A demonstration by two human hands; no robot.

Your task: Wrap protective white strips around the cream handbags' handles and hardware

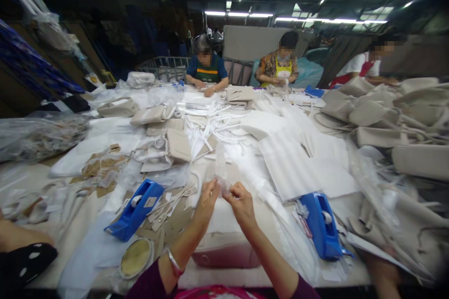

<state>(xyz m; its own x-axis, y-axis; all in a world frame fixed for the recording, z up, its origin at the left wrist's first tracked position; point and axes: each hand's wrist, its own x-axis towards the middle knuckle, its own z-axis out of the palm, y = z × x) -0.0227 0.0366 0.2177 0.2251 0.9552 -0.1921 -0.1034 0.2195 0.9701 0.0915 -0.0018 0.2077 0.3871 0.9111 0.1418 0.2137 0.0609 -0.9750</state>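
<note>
In the middle of the head view, my left hand and my right hand are close together, fingers pinched. Between them is a strip of clear plastic film, its far end rising away from me. Its exact shape is hard to make out. Below my wrists lies a beige handbag, with white padding sheet over its upper part. A white tube-like strip runs just left of my left hand.
Blue tape dispensers stand left and right. A round tin sits near the front edge. Foam sheets and heaped beige bags lie to the right. Several people work around the table; a neighbour's arm reaches in at left.
</note>
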